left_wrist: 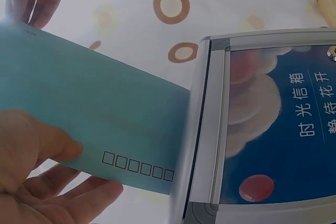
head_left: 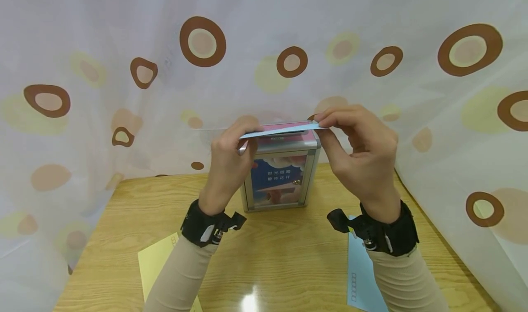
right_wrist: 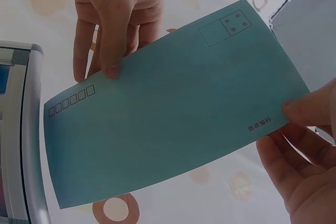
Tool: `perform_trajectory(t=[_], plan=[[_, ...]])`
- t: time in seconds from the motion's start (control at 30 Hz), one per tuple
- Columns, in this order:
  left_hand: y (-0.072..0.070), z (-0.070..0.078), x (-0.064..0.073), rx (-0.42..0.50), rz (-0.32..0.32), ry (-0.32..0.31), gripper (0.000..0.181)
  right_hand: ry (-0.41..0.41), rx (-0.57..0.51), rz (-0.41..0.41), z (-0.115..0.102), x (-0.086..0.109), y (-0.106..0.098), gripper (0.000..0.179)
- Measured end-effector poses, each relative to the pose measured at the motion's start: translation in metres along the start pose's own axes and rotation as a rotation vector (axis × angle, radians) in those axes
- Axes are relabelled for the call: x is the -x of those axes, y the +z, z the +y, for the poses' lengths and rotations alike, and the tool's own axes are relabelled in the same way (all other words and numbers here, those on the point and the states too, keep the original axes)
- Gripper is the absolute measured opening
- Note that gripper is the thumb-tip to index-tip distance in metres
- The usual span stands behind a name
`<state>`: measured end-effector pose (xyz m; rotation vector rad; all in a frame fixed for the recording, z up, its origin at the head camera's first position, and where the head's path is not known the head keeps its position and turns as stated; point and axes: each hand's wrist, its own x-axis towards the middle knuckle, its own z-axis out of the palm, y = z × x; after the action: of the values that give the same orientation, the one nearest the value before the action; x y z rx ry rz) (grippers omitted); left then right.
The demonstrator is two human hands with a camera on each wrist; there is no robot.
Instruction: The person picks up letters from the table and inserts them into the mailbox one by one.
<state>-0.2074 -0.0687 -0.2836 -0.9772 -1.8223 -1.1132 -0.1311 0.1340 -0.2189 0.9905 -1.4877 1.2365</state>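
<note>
Two hands work above a metal-framed box (head_left: pixel 278 183), and on the wooden table (head_left: pixel 280 248) to the left of that box and nearer the person lies a yellow envelope (head_left: pixel 154 257), crossed by the left sleeve (head_left: pixel 181 275) and cut off below by the edge of the head view. At the box's upper left, the left hand (head_left: pixel 231 161) pinches one end of a blue envelope (right_wrist: pixel 157 129), thumb on one face and fingers on the other, some fingertips hidden behind the paper. This envelope is held over the top of the box, seen almost edge-on from the head; it covers part of the dark slot (head_left: pixel 303 131) there. In the left wrist view its near end disappears behind the box's edge, while the right wrist view shows a narrow gap between paper and box. The lock (head_left: pixel 296 182) sits on the right part of the box's front. At the box's upper right, the right hand (head_left: pixel 363 151) pinches the envelope's other end between thumb and fingers. To the right of the box and nearer the person, a second blue envelope (head_left: pixel 358 266) lies partly hidden under the right sleeve (head_left: pixel 406 277), its lower end also out of frame.
</note>
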Motion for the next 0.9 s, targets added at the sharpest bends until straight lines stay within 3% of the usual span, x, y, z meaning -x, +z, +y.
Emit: perform_trajectory(t=[0.47,0.9], plan=[[-0.001,0.0,0.003,-0.05,-0.011,-0.009,0.015,0.043,0.059,-0.014,-0.001,0.0,0.001,0.01],[-0.018,0.031,-0.004,0.013,0.092,0.023,0.019,0.064,0.044,-0.004,0.01,0.003,-0.006,0.01]])
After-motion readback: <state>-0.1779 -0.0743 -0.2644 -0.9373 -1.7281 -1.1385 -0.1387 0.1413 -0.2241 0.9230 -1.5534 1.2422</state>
